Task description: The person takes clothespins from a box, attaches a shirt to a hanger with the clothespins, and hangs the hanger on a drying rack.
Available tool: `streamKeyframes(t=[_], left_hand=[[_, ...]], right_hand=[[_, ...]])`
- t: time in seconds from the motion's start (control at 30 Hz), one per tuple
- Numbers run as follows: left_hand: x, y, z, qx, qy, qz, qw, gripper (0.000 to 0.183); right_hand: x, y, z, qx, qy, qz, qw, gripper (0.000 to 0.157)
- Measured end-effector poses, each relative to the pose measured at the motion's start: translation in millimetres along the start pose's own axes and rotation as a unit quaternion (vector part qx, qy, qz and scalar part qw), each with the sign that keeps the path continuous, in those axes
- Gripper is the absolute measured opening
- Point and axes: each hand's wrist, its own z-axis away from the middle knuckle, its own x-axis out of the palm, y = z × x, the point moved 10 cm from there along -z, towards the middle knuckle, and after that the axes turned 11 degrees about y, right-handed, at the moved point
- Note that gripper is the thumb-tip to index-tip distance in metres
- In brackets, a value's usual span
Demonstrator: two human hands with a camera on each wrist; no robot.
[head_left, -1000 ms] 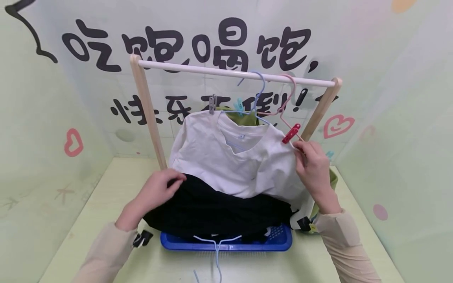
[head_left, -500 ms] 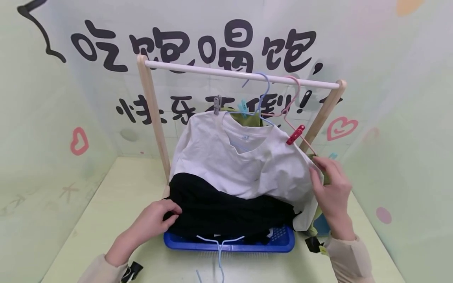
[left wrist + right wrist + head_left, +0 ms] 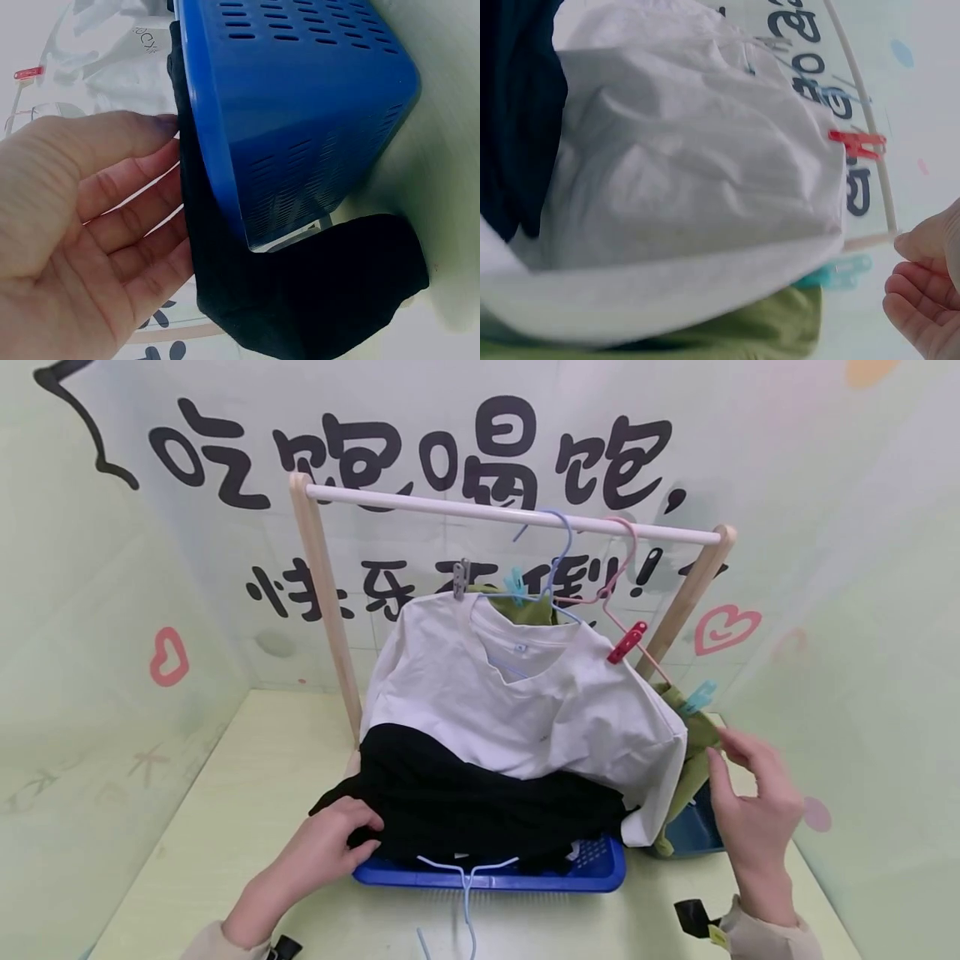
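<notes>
A white V-neck shirt [image 3: 517,718] hangs on a light blue hanger [image 3: 562,556], a grey clothespin [image 3: 461,581] at one shoulder and a red clothespin [image 3: 627,643] at the other. Over its lower part lies a black garment [image 3: 480,814], heaped on the blue basket [image 3: 555,883]. My left hand [image 3: 315,849] is at the left edge of the black garment; in the left wrist view its fingertips [image 3: 166,126] rest against the cloth beside the basket wall. My right hand [image 3: 761,810] holds nothing, fingers loosely bent, right of the shirt's sleeve and the green garment [image 3: 703,739].
A rack with a white rod [image 3: 420,503] and wooden posts stands behind. Also on the rod is a pink hanger [image 3: 628,560]. A light blue clothespin [image 3: 701,696] is on the green garment, above a dark blue container [image 3: 697,827]. Another hanger [image 3: 467,893] lies in front.
My right hand has let go of the white shirt's shoulder and moved right and down, away from it. My left hand has lowered along the black garment's left side.
</notes>
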Motion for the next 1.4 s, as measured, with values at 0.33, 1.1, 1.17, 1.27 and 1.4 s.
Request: streamKeyframes(t=[0.33, 1.1, 1.17, 1.27, 1.4], left_hand=[[0.0, 6.6, 1.5, 0.024, -0.004, -0.04, 0.9989, 0.024], [3.9, 13.3, 3.3, 0.076, 0.043, -0.083, 0.9927, 0.019], [1.0, 14.3, 3.9, 0.085, 0.063, -0.079, 0.9913, 0.019], [-3.6, 14.6, 5.1, 0.097, 0.089, -0.069, 0.9889, 0.019], [-9.4, 14.6, 5.2, 0.112, 0.117, -0.055, 0.9854, 0.02]], right_hand=[[-21.9, 35.8, 6.9, 0.039, 0.012, 0.066, 0.997, 0.017], [32.9, 160.6, 67.4, 0.148, -0.226, 0.209, 0.94, 0.01], [37.0, 169.0, 71.2, 0.148, -0.243, 0.217, 0.934, 0.023], [40.3, 181.1, 77.5, 0.171, -0.271, 0.231, 0.919, 0.031], [40.3, 189.6, 84.4, 0.192, -0.296, 0.246, 0.903, 0.031]])
